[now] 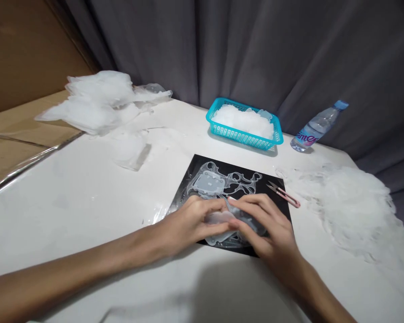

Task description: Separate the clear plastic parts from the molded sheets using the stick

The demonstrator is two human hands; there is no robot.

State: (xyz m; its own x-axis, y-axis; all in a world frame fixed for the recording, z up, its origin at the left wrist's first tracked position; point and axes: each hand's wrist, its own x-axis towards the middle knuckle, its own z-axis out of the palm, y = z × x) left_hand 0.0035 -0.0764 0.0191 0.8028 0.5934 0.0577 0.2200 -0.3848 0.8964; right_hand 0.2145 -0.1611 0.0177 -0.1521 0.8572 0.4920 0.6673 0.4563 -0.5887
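Note:
Both hands are bent together over a black mat (276,176). My left hand (193,217) and my right hand (271,222) meet at the fingertips around a small translucent piece (219,218), closed on its edges. The piece is partly covered by my fingers, so its full outline is hidden. Under and behind it on the mat lie translucent sheets (209,181) with rounded shapes and a curly cut-out frame (245,181). Thread snips (284,194) with pink handles rest across the mat's right edge, near my right hand.
A turquoise basket (242,139) full of whitish translucent pieces stands at the back. To its right is a water bottle (314,129). A heap of translucent scraps (353,206) covers the right side. Stacked translucent sheets (97,101) lie back left beside cardboard (23,130). A grey curtain (175,49) hangs behind.

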